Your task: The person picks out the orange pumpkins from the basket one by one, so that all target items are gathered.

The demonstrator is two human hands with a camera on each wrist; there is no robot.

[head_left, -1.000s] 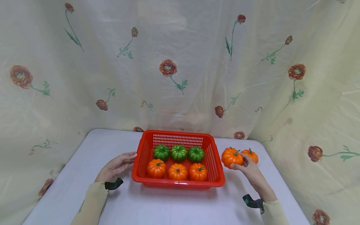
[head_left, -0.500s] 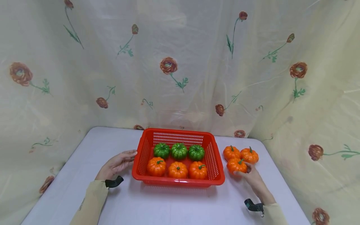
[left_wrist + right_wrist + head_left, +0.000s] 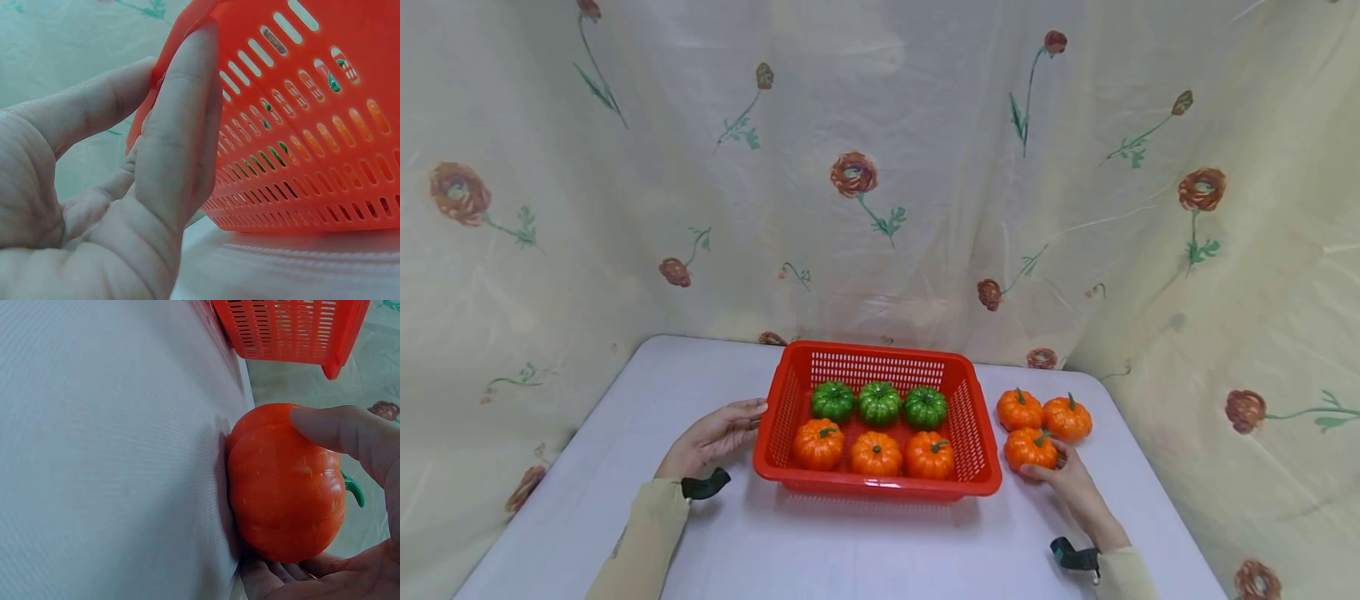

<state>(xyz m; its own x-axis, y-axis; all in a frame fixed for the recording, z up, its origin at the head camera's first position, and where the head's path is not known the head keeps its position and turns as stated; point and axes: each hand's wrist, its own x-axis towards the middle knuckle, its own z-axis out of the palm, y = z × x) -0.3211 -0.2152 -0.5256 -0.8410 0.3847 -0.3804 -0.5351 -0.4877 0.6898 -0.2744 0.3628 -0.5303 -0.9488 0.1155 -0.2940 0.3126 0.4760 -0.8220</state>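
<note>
My left hand (image 3: 718, 437) holds the left rim of a red plastic basket (image 3: 880, 486); in the left wrist view the rim (image 3: 178, 40) lies between the fingers. In the basket, green mini pumpkins (image 3: 879, 403) form a back row and orange ones (image 3: 876, 454) a front row. Right of it, my right hand (image 3: 1071, 479) grips an orange mini pumpkin (image 3: 1028, 451) by its sides. The right wrist view shows this pumpkin (image 3: 284, 487) down at the tabletop, thumb on one side, fingers on the other, green stem pointing up.
Two more orange mini pumpkins, a left one (image 3: 1019, 409) and a right one (image 3: 1067, 419), sit just behind the gripped one. The white table (image 3: 850, 550) backs onto a flower-printed curtain (image 3: 917, 275), which also hangs along both sides.
My right hand has brought its pumpkin down and toward me, in front of the other two on the right, to the tabletop. My left hand has stayed at the basket rim.
</note>
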